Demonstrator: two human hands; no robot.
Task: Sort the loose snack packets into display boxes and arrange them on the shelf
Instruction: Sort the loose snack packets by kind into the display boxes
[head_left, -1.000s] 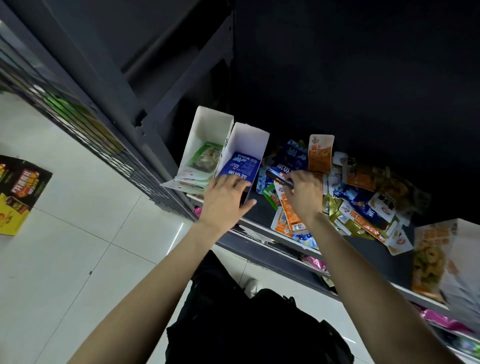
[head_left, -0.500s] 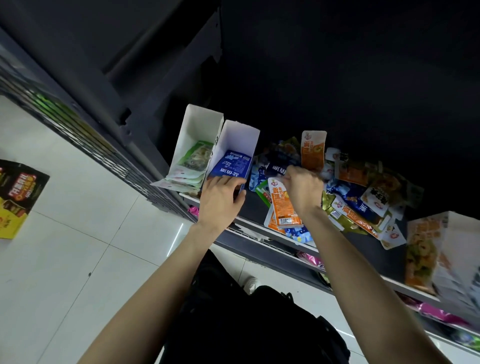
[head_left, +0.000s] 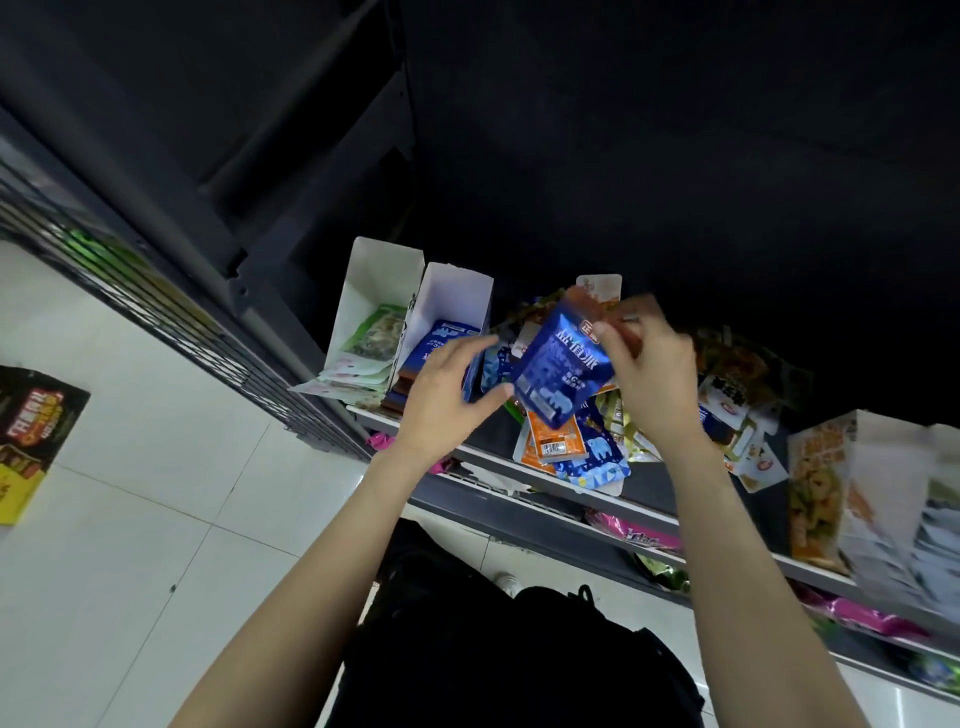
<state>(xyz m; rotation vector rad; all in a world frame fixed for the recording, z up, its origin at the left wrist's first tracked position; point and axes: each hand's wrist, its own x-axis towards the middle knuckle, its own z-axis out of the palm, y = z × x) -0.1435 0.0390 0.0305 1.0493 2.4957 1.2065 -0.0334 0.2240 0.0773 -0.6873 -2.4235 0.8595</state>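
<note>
1. Risk: your right hand (head_left: 649, 379) pinches the blue packet (head_left: 558, 371) by its top edge only, and seems to hold an orange packet (head_left: 587, 304) behind it, though blur hides that; a light pinch on slick foil could let one slip back into the pile (head_left: 727, 405).
2. Risk: the blue box (head_left: 457, 317) is narrow and already holds blue packets; a packet going in tilted could catch the wall and push the box against the green box (head_left: 379, 291), which stands touching it on the left.
3. Risk: several packets (head_left: 571, 452) overhang the shelf (head_left: 649, 512) lip below your wrists; a forearm brushing them could drop them to the floor.
4. Pose: both arms reach up and forward; right hand raised above the pile, thumb toward you, fingers closed on the packet.
5. Pose: left hand (head_left: 447, 395) open, fingers loosely spread, just left of the packet, thumb near its lower corner, in front of the blue box; not gripping anything.
</note>
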